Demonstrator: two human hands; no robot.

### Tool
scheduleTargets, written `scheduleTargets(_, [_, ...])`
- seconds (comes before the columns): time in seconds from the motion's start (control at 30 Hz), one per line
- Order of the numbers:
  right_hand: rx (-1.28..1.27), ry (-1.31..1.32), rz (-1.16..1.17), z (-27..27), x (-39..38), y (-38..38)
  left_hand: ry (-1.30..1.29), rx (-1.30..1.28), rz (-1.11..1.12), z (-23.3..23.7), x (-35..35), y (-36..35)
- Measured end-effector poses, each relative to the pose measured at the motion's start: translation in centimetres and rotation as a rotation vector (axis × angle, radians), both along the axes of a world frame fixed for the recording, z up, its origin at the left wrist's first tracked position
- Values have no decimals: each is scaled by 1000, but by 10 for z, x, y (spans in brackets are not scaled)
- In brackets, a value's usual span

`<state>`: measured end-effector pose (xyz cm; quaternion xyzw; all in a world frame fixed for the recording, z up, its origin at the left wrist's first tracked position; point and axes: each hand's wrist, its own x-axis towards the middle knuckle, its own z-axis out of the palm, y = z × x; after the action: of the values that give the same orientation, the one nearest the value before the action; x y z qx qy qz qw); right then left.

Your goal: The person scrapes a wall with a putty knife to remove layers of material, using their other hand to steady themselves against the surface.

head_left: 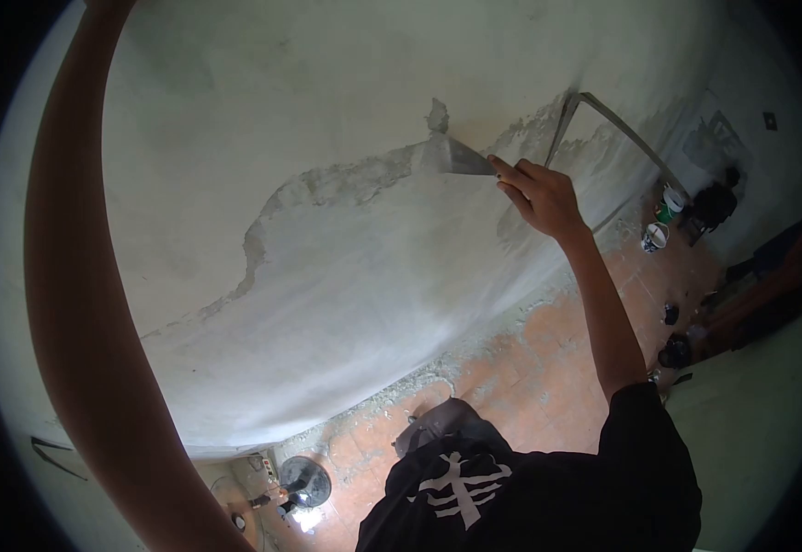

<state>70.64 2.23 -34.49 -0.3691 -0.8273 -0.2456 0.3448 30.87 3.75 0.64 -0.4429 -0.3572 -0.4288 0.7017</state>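
My right hand (539,198) is wrapped round the handle of a putty knife (465,159), with the index finger stretched along it. The wide metal blade lies against the wall (355,248), at the edge of a rough patch (355,179) where the paint or plaster has come off. A small bare spot (438,115) sits just above the blade. My left arm (88,276) reaches up along the left side; its hand is beyond the top edge of the view.
White debris lies along the wall's foot on the orange tile floor (548,350). Two buckets (656,237) stand at the right, near a dark object (714,204) I cannot make out. At lower left are a round dark container (305,481) and a fan-like object (235,512).
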Motion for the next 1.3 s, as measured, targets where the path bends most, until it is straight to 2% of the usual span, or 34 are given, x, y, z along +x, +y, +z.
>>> scheduleTargets(0.17, [32,-55,-61,6,7,8,-71,-44,-65,-9,19,-9])
scheduleTargets(0.23, [82,-79,31,15,5,11,-96,-34,-75,-5,19,-6])
scheduleTargets(0.3, [156,-116,206,21,-37,19,85,-48,-155,7,6,6])
scheduleTargets(0.4, [242,-258,274,37,-101,14,64,-115,-249,2,6,0])
scheduleTargets(0.47, [145,-230,334,43,-116,-4,70,-133,-280,2,7,-3])
scheduleTargets(0.53, [74,-71,315,28,-98,-9,69,-143,-290,-1,4,-4])
scheduleTargets(0.6, [-52,145,173,2,-66,-17,-52,-37,-152,-11,14,-5])
scheduleTargets(0.67, [-32,404,89,-36,-44,-20,-91,-96,-107,-17,31,-26])
scheduleTargets(0.7, [-35,402,92,-48,-44,-24,-125,-158,-82,-19,36,-32])
scheduleTargets(0.77, [-129,526,-39,-68,-43,-31,-117,-126,-87,-15,28,-20])
scheduleTargets(0.8, [-114,548,33,-78,-49,-26,-104,-91,-92,-11,22,-13])
scheduleTargets(0.83, [-92,525,-3,-81,-59,-25,-97,-92,-91,-5,16,-7])
scheduleTargets(0.9, [-58,580,-40,-81,-79,-21,87,-109,-220,4,8,-2])
scheduleTargets(1.03, [-98,602,-53,-94,-92,-24,91,-121,-189,5,6,2])
scheduleTargets(1.1, [20,548,7,-96,-94,-25,81,-112,-210,5,10,-2])
scheduleTargets(1.13, [2,508,-28,-90,-89,-21,85,-116,-203,2,14,-6])
scheduleTargets(1.2, [-39,482,-18,-85,-83,-17,-120,-99,-75,-9,23,-11])
scheduleTargets(1.23, [-67,450,-12,-84,-79,-16,-128,-106,-75,-5,15,-4])
scheduleTargets(1.3, [-39,447,19,-86,-72,-16,3,112,17,6,-8,13])
